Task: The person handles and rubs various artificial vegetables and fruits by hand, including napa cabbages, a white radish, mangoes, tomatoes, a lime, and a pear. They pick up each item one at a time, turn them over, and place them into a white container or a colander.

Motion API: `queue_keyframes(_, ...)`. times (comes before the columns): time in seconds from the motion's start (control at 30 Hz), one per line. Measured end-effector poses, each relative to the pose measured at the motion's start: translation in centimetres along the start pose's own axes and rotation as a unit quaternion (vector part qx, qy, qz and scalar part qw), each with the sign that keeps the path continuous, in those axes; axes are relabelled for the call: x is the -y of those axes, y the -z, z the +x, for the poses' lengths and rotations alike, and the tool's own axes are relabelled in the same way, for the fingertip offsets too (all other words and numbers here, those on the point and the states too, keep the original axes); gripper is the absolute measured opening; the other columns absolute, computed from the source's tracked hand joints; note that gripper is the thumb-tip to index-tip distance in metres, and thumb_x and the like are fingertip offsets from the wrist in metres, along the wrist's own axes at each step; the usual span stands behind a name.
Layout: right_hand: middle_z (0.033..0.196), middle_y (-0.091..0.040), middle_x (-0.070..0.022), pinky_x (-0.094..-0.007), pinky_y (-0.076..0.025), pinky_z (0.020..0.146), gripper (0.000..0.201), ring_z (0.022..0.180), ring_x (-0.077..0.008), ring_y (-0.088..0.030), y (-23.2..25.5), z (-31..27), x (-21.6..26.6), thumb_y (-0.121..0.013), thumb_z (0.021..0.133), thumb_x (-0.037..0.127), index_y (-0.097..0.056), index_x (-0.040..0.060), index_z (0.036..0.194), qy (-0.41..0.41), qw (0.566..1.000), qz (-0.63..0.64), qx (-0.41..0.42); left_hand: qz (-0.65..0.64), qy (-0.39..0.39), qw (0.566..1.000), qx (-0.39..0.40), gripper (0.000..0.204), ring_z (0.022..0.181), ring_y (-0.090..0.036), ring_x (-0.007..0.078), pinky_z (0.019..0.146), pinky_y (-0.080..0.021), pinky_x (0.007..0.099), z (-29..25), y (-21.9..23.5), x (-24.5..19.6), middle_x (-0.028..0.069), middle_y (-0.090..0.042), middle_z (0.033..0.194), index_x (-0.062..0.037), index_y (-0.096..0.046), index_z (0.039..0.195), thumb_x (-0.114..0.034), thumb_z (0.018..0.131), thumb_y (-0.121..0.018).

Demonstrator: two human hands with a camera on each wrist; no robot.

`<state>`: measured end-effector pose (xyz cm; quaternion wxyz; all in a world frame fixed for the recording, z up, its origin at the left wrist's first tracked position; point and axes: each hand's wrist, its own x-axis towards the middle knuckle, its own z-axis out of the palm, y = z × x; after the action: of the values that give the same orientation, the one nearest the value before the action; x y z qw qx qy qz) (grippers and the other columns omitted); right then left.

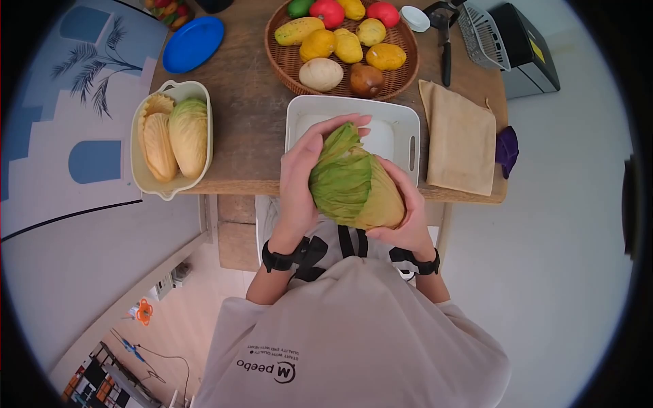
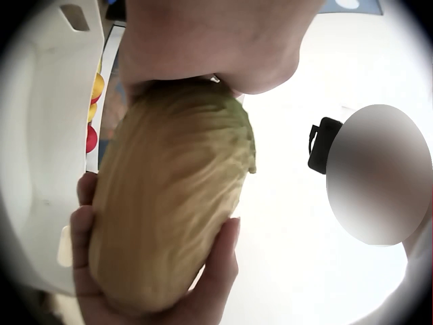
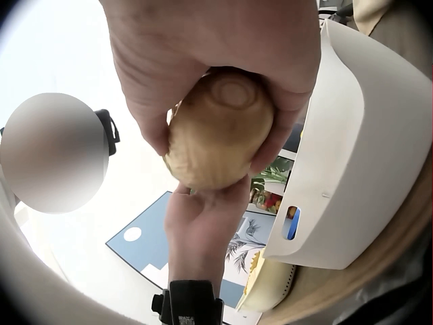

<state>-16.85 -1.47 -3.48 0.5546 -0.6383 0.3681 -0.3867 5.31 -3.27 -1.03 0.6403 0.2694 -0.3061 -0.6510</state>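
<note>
A cabbage [image 1: 345, 183], green at its leafy end and pale yellow at the other, is held in the air between both hands, over the table's front edge. The left hand [image 1: 300, 178] holds the green leafy end, its fingers reaching over the top. Around the pale end curls the right hand [image 1: 407, 216]. In the left wrist view the cabbage [image 2: 169, 203] shows its pale ribbed side, with the right hand [image 2: 203, 291] cupping its lower end. The right wrist view shows the round stem end of the cabbage [image 3: 226, 128] between the right hand's thumb and fingers [image 3: 284, 115].
Behind the hands lies a white tray [image 1: 354, 104]. A cream basket [image 1: 137, 163] with pale vegetables stands at the left, a wicker basket [image 1: 273, 62] of fruit at the back. A blue plate [image 1: 194, 45], a folded beige cloth [image 1: 461, 139] and a purple item [image 1: 507, 151] are also there.
</note>
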Motion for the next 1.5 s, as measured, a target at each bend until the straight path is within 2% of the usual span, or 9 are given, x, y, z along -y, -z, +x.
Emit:
queue_keyframes(0.17,0.158,-0.057,-0.0175,-0.039,-0.043,0.12,0.104,0.143,-0.0274,-0.059,0.4,0.5,0.1,-0.097,0.076,0.035,-0.047,-0.0035,0.16,-0.023,0.998,0.033,-0.055,0.117,0.026,0.992,-0.025,0.056,0.133,-0.064,0.0275,0.117,-0.047,0.0404,0.0,0.2,-0.9,0.0235,-0.065,0.147,0.01,-0.057,0.147,-0.033,0.114,-0.043)
queue_keyframes(0.27,0.154,-0.061,-0.0173,-0.0385,-0.046,0.118,0.101,0.139,-0.0265,-0.062,1.4,1.2,1.2,-0.096,0.077,0.033,-0.05,-0.0034,0.159,0.028,0.988,-0.119,0.093,0.151,0.013,0.988,-0.006,0.052,0.133,-0.064,0.0262,0.116,-0.047,0.0399,0.1,0.7,-1.5,0.0225,-0.067,0.145,0.0093,-0.061,0.144,-0.031,0.115,-0.044)
queue_keyframes(0.47,0.147,-0.066,-0.0176,-0.0378,-0.049,0.114,0.095,0.133,-0.0254,-0.066,-0.3,1.2,1.1,-0.096,0.076,0.029,-0.055,-0.0033,0.155,-0.019,0.989,0.019,-0.143,0.293,-0.066,0.953,-0.04,0.039,0.124,-0.067,0.0187,0.109,-0.048,0.0315,-0.3,0.0,-1.6,0.0129,-0.073,0.137,0.0015,-0.063,0.147,-0.017,0.117,-0.046)
queue_keyframes(0.67,0.149,-0.065,-0.0168,-0.0373,-0.049,0.114,0.093,0.133,-0.0232,-0.065,1.5,0.8,1.3,-0.095,0.079,0.026,-0.053,-0.0028,0.157,0.025,0.993,-0.114,0.027,0.321,-0.033,0.947,0.008,0.043,0.134,-0.063,0.0248,0.115,-0.046,0.0362,-0.1,0.1,-0.9,0.0145,-0.069,0.144,0.0024,-0.059,0.151,-0.02,0.116,-0.046)
queue_keyframes(0.8,0.148,-0.066,-0.016,-0.0367,-0.049,0.113,0.092,0.132,-0.022,-0.065,0.8,0.7,1.4,-0.095,0.08,0.025,-0.053,-0.0032,0.156,-0.046,0.995,0.005,-0.089,0.418,-0.106,0.902,-0.012,0.042,0.134,-0.063,0.026,0.116,-0.045,0.0369,-0.2,-0.9,-0.6,0.0156,-0.065,0.149,-0.0004,-0.059,0.152,-0.015,0.114,-0.047)
queue_keyframes(0.9,0.149,-0.066,-0.0153,-0.0361,-0.049,0.113,0.091,0.132,-0.0216,-0.065,0.5,0.7,1.5,-0.095,0.081,0.025,-0.053,-0.0034,0.156,-0.046,0.995,0.019,-0.091,0.414,-0.124,0.902,0.003,0.042,0.137,-0.06,0.0352,0.118,-0.042,0.0383,0.2,-0.5,-0.4,0.0212,-0.06,0.151,0.0026,-0.056,0.152,-0.008,0.112,-0.049)
queue_keyframes(1.17,0.148,-0.067,-0.0166,-0.0348,-0.049,0.112,0.091,0.132,-0.0209,-0.065,0.0,0.8,1.9,-0.096,0.081,0.027,-0.054,-0.0027,0.156,-0.036,0.993,-0.011,-0.108,0.364,-0.101,0.926,-0.029,0.05,0.136,-0.06,0.023,0.118,-0.042,0.0369,0.1,-0.8,-0.1,0.0154,-0.062,0.152,-0.002,-0.046,0.163,-0.013,0.114,-0.047)
queue_keyframes(1.27,0.147,-0.067,-0.0171,-0.0346,-0.05,0.111,0.092,0.132,-0.0201,-0.064,0.8,0.6,1.6,-0.096,0.08,0.026,-0.054,-0.0032,0.156,0.024,0.993,-0.114,0.002,0.331,-0.046,0.942,-0.02,0.049,0.135,-0.061,0.0222,0.117,-0.043,0.036,-0.2,-0.3,-0.7,0.0151,-0.063,0.15,-0.0016,-0.048,0.162,-0.017,0.115,-0.048)
queue_keyframes(1.5,0.144,-0.069,-0.0191,-0.0372,-0.051,0.11,0.09,0.129,-0.0263,-0.069,0.9,1.1,1.8,-0.098,0.075,0.027,-0.06,-0.0019,0.151,0.004,0.996,-0.048,-0.076,0.357,-0.06,0.931,-0.056,0.04,0.121,-0.068,0.0218,0.109,-0.049,0.0347,-0.2,0.0,-0.5,0.0144,-0.073,0.134,0.0015,-0.061,0.148,-0.019,0.116,-0.049)
